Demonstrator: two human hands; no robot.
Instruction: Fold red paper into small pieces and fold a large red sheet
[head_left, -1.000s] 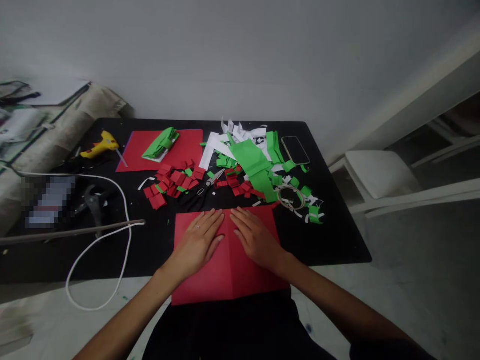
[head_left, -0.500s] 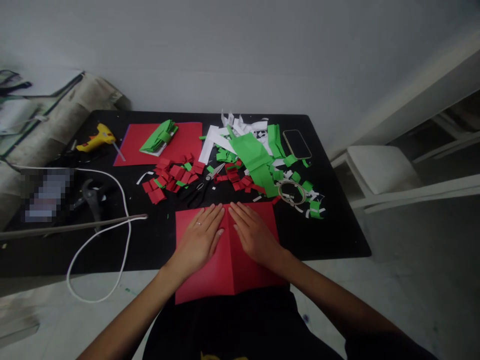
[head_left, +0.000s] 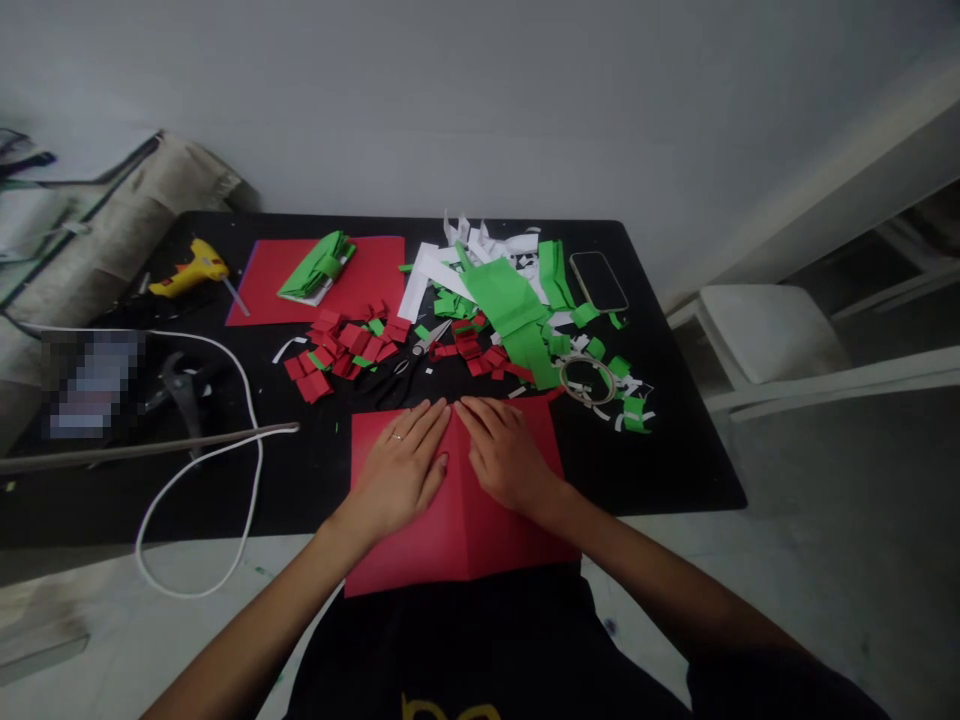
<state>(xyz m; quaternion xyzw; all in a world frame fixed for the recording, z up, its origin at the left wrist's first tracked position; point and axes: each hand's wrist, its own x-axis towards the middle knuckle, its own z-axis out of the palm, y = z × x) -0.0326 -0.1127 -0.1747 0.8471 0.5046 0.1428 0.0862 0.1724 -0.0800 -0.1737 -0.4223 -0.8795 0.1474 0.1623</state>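
A red paper sheet (head_left: pixel 465 530) with a centre crease lies at the near edge of the black table (head_left: pixel 675 470), hanging partly over my lap. My left hand (head_left: pixel 401 470) lies flat on its left half, fingers stretched out, a ring on one finger. My right hand (head_left: pixel 504 455) lies flat on its right half, fingers extended toward the crease. Just beyond my fingertips are black-handled scissors (head_left: pixel 405 370), with heaps of small red paper pieces (head_left: pixel 341 355) and green paper pieces (head_left: pixel 517 320) around them.
A yellow glue gun (head_left: pixel 187 272), another red sheet (head_left: pixel 375 275) with folded green paper (head_left: pixel 319 265), a phone (head_left: pixel 598 281), a tape ring (head_left: pixel 587 380), pliers (head_left: pixel 180 385) and a white cable (head_left: pixel 247 440) are on the table. A white chair (head_left: pixel 765 340) stands to the right.
Both hands stay flat on the red sheet and have slid slightly toward its far edge. The view has shifted a little.
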